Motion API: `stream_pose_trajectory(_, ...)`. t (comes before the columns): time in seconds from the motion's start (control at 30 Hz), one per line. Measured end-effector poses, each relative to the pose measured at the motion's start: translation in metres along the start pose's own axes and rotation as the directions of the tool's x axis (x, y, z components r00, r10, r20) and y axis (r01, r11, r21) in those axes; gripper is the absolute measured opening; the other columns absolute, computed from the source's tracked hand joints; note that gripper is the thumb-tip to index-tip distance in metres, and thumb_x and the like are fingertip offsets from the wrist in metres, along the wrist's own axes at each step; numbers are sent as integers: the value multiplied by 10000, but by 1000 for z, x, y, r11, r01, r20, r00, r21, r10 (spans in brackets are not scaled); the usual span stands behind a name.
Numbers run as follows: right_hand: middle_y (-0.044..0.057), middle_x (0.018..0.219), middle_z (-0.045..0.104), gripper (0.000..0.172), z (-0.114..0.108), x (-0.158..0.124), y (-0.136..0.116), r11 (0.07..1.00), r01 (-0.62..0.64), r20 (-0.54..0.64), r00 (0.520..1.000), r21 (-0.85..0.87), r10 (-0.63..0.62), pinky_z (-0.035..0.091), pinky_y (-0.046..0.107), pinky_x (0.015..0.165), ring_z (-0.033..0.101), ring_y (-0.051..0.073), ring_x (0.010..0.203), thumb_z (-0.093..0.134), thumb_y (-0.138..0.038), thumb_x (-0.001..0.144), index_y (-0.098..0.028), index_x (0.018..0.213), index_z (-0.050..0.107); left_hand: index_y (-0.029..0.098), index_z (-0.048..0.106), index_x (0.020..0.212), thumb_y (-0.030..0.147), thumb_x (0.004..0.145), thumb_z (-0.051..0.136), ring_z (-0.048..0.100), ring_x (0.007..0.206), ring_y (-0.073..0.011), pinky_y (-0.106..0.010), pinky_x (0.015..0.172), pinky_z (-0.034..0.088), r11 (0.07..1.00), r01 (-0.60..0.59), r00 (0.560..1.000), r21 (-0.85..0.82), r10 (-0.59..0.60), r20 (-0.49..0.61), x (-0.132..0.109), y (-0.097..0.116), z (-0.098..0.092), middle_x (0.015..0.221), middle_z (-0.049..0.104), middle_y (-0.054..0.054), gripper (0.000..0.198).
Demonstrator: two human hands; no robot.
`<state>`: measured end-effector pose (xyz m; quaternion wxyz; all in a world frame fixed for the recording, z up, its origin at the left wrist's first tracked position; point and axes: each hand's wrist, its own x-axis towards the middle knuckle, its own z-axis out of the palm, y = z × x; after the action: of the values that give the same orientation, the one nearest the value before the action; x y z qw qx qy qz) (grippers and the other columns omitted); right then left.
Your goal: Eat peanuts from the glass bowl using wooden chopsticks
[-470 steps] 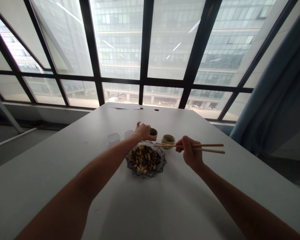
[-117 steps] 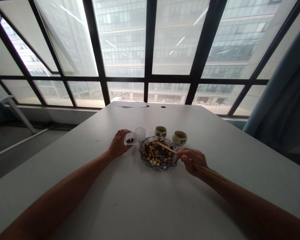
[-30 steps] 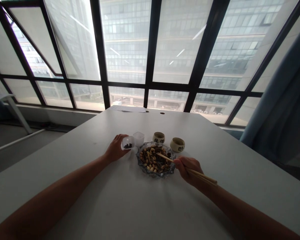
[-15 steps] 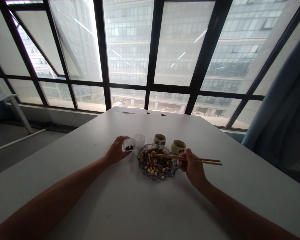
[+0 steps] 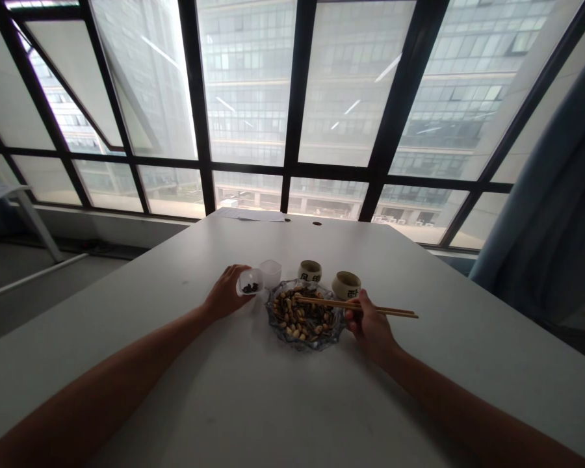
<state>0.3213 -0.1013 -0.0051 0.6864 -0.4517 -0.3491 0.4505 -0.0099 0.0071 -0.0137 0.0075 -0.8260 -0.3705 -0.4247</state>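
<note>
Gripping a clear cup (image 5: 246, 277) of dark bits (image 5: 250, 288) beside the glass bowl (image 5: 301, 344), the left hand (image 5: 225, 292) curls; the right hand (image 5: 370, 327) pinches chopsticks (image 5: 329, 302) over nuts (image 5: 296, 326) (whether they touch, unclear).

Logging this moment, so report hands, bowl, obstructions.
Left hand: gripping clear cup, dark pieces inside. Right hand: chopsticks, tips over glass bowl of nuts. Lettered cup close beyond.
</note>
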Motion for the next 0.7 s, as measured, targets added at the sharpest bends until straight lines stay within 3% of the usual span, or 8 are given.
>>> stream_pose_trajectory(0.17, 3, 457, 573, 564, 2, -9, -1, 959, 234, 24, 972, -160, -233, 365, 227, 306, 474, 112, 338, 637, -740, 777, -185, 685, 603, 229, 525, 1223, 306, 734, 771, 590, 1130, -302, -476, 972, 514, 1000, 2, 1000, -7, -2, 0, -1, -2, 1, 1184, 622, -106, 553)
stream_pose_trajectory(0.33, 3, 487, 581, 535, 5, -25, -8, 828, 470, 211, 881, -307, -422, 388, 233, 355, 497, 114, 377, 563, -694, 870, -193, 695, 626, 232, 528, 1223, 321, 733, 775, 586, 1144, -305, -481, 982, 509, 1000, 18, 1000, -18, -18, 1, -1, -2, 1, 1194, 621, -109, 556)
stream_pose_trajectory(0.43, 3, 489, 580, 534, 5, -27, -9, 791, 513, 262, 856, -333, -445, 394, 236, 370, 502, 115, 383, 534, -681, 897, -194, 697, 623, 233, 526, 1227, 338, 733, 778, 589, 1150, -305, -476, 981, 513, 999, 25, 1000, -21, -25, 7, -1, -1, 1, 1198, 620, -108, 564)
stream_pose_trajectory(0.7, 9, 485, 587, 540, 3, -24, -11, 806, 494, 276, 865, -327, -419, 374, 234, 358, 474, 109, 365, 532, -684, 896, -195, 685, 618, 229, 527, 1224, 349, 728, 780, 599, 1142, -298, -461, 962, 529, 999, 31, 1000, -13, -31, 0, -1, -2, 2, 1191, 627, -108, 569)
